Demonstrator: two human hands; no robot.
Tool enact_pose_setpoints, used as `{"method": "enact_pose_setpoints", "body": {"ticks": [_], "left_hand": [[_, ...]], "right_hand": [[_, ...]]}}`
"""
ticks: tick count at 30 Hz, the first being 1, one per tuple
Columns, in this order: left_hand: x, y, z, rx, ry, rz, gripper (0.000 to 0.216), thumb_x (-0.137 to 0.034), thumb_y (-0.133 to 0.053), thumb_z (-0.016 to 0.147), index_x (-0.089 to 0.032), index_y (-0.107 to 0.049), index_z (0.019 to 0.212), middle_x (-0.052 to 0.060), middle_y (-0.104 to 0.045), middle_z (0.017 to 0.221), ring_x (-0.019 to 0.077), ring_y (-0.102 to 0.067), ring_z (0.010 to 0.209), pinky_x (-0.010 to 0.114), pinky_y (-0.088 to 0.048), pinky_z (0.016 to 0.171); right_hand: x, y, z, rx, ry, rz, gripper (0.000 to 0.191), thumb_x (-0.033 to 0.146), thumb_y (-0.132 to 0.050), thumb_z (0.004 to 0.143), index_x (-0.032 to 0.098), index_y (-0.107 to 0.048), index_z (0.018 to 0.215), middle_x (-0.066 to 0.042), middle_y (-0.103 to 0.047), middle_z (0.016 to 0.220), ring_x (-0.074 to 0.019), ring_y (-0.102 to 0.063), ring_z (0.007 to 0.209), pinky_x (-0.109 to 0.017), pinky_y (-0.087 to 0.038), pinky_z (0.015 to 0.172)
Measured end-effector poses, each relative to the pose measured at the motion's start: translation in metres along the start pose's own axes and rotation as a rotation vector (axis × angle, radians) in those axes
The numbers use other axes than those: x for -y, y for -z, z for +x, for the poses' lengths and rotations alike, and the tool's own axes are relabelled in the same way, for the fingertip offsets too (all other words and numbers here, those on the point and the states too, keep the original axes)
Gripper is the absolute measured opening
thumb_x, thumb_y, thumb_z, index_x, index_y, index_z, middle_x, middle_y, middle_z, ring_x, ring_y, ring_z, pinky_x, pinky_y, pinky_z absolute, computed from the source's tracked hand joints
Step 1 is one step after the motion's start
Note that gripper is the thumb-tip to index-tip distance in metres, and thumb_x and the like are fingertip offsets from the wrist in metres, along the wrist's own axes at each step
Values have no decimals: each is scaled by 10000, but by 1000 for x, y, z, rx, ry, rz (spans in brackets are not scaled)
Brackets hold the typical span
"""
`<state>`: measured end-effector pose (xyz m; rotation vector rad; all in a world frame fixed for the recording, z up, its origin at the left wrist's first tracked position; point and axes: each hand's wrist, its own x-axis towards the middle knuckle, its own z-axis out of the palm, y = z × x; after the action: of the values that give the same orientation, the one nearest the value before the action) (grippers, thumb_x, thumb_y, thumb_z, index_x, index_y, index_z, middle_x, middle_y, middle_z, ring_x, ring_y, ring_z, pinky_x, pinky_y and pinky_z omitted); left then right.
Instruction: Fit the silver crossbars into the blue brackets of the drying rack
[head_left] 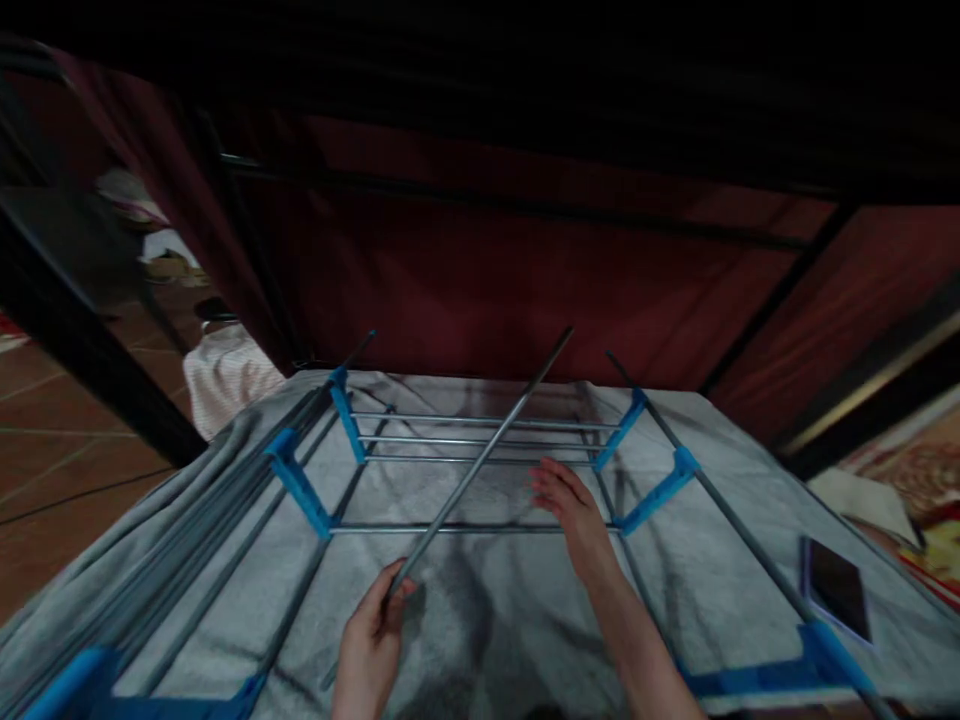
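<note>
My left hand (375, 630) is closed round the near end of a long grey metal rod (484, 455), which slants up and away to the right over a rack frame. My right hand (566, 500) reaches forward with its fingers spread, resting on or just above a cross rod of that frame. The frame (480, 440) is made of grey metal rods joined by blue plastic connectors (300, 485) and lies on a grey cloth (487, 590).
A bundle of loose grey rods (187, 530) lies along the left side of the cloth. A dark phone (836, 590) lies at the right. A dark red curtain (525, 270) with black bars hangs behind. Tiled floor and a pale bag (225, 375) are at the left.
</note>
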<state>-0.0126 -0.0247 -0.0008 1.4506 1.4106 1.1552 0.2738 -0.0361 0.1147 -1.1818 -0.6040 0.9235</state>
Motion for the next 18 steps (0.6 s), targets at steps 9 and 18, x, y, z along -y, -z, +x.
{"method": "enact_pose_setpoints", "body": {"ticks": [9,18], "left_hand": [[18,7,12,-52,-186,231,457,-615,-607,773,-234,-763,972,61,-800,973,310,-753,948,425,-604,873],[-7,22,23,-3,-392,305,496,-684,-561,859,-238,-750,964,62,-781,957,280,-735,919,414,-568,860]], "right_hand": [[38,-6,43,-8,125,218,446,453,-796,730,280,-675,1123,-48,-753,1097,-221,-692,1001,-371,-564,851],[59,20,55,-88,242,108,460,430,-847,672,243,-662,1050,0,-714,963,-125,-630,779,-250,-554,710]]}}
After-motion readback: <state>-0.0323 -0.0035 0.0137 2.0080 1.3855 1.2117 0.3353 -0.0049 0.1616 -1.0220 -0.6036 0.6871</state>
